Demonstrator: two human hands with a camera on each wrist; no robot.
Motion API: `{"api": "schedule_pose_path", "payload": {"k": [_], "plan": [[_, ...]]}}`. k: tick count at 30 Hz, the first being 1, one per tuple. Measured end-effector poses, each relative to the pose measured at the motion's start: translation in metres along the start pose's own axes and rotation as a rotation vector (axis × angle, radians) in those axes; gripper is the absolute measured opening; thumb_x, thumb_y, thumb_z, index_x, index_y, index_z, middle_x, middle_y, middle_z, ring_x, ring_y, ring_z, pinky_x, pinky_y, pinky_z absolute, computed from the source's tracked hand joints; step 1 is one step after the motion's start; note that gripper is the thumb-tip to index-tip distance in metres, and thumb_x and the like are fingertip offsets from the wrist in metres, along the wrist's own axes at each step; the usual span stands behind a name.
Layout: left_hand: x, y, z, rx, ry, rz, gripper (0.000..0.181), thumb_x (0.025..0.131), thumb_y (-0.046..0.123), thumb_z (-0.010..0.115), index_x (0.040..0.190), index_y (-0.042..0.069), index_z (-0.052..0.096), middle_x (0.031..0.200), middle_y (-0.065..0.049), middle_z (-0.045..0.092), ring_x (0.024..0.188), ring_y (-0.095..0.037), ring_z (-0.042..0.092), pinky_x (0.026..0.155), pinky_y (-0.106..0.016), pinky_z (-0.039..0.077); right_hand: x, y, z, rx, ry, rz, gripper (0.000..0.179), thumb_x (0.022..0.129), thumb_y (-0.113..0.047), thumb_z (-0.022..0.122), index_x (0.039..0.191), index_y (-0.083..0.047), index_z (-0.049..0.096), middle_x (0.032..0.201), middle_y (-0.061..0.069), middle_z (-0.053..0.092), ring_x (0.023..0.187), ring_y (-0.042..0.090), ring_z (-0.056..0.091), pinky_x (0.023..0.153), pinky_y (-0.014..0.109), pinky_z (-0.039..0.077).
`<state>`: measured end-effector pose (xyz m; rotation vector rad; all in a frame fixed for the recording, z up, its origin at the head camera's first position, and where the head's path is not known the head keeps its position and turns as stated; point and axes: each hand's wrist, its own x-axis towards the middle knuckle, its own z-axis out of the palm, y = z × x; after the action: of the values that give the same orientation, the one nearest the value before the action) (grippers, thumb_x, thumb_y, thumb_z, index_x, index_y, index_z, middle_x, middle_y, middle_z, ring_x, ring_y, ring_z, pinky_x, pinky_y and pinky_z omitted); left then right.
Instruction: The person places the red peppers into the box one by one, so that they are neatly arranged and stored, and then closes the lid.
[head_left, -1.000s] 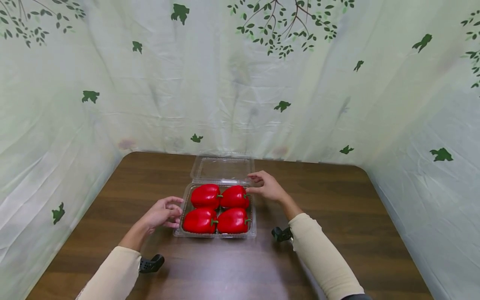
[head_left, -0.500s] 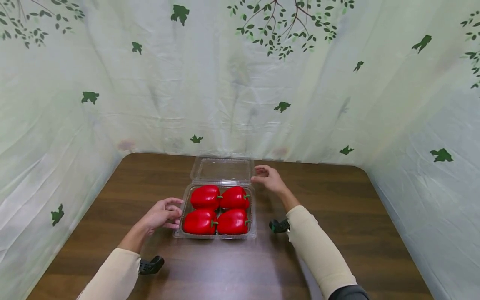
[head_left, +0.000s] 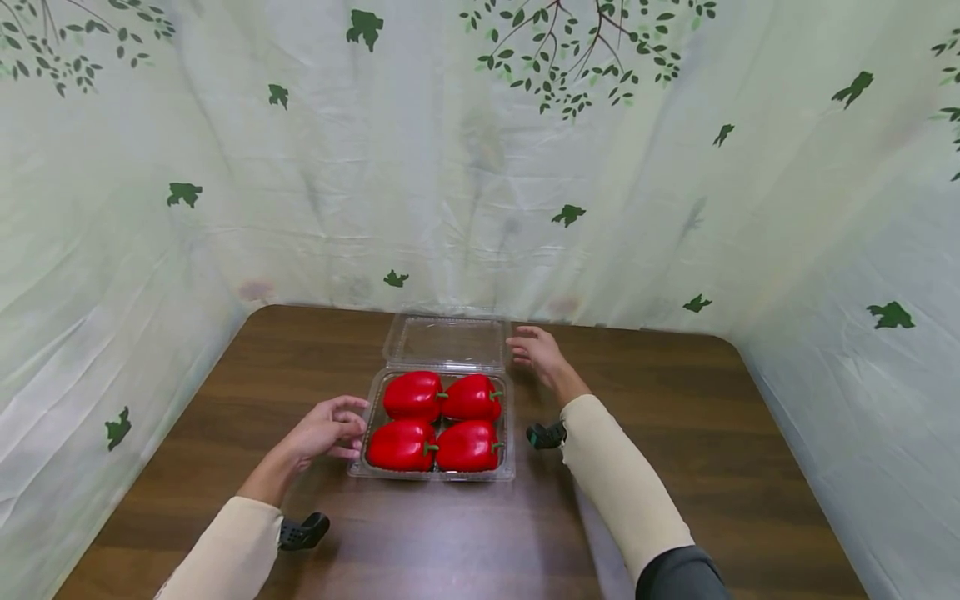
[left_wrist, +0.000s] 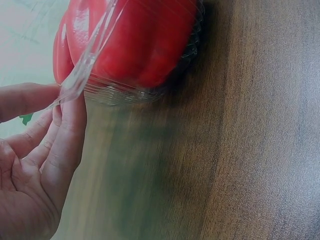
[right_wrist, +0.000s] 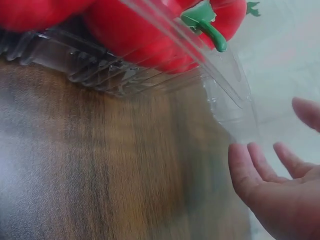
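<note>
A clear plastic clamshell box (head_left: 431, 476) lies on the table with its lid (head_left: 450, 343) folded back, away from me. Several glossy red bell peppers (head_left: 413, 396) with green stems fill the base in two rows. At the box's left side, my left hand (head_left: 325, 429) pinches the base's rim (left_wrist: 79, 80) between thumb and fingers; the left wrist view shows this closely. My right hand (head_left: 542, 353) is beside the lid's right edge, its fingers loosely extended and holding nothing. In the right wrist view, those fingertips (right_wrist: 240, 155) are just by the clear lid.
The brown wood-grain table (head_left: 660, 433) carries the box near its far edge. A pale curtain (head_left: 315, 167) printed with green leaves hangs behind and on both sides. Black wrist devices (head_left: 303, 531) sit under both cream sleeves (head_left: 622, 483).
My right hand has moved from the base's right side farther back, along the lid's right edge. The left hand stays at the rim, and the box and peppers keep their places.
</note>
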<state>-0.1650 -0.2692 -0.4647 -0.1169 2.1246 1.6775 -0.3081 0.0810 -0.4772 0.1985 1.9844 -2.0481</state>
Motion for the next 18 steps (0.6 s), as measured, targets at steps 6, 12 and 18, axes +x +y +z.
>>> {"api": "schedule_pose_path", "payload": {"k": [6, 12, 18], "plan": [[-0.0006, 0.0009, -0.0002, -0.001, -0.005, 0.01, 0.044, 0.095, -0.001, 0.053, 0.136, -0.006, 0.036, 0.093, -0.012, 0.06, 0.071, -0.02, 0.059, 0.067, -0.036, 0.059, 0.0041, 0.0008, 0.0029, 0.003, -0.016, 0.054, 0.046, 0.097, -0.002, 0.051, 0.142, 0.001, 0.038, 0.13, 0.025, 0.054, 0.109, 0.031, 0.057, 0.101, 0.044, 0.046], [0.0001, 0.001, -0.0017, -0.016, -0.018, 0.012, 0.044, 0.095, -0.003, 0.051, 0.136, -0.007, 0.035, 0.09, -0.01, 0.06, 0.069, -0.019, 0.059, 0.067, -0.036, 0.059, 0.0055, 0.0029, 0.0037, 0.071, -0.065, 0.098, 0.05, 0.099, 0.0, 0.045, 0.147, 0.002, 0.028, 0.138, 0.026, 0.047, 0.125, 0.038, 0.049, 0.103, 0.045, 0.043], [0.0005, 0.0011, -0.0025, -0.032, -0.035, 0.013, 0.044, 0.095, -0.003, 0.051, 0.136, -0.008, 0.034, 0.09, -0.01, 0.06, 0.069, -0.019, 0.059, 0.067, -0.036, 0.059, 0.009, 0.0071, 0.0031, 0.075, -0.107, 0.117, 0.052, 0.099, -0.001, 0.046, 0.148, 0.002, 0.029, 0.139, 0.027, 0.046, 0.119, 0.037, 0.053, 0.102, 0.047, 0.043]]}}
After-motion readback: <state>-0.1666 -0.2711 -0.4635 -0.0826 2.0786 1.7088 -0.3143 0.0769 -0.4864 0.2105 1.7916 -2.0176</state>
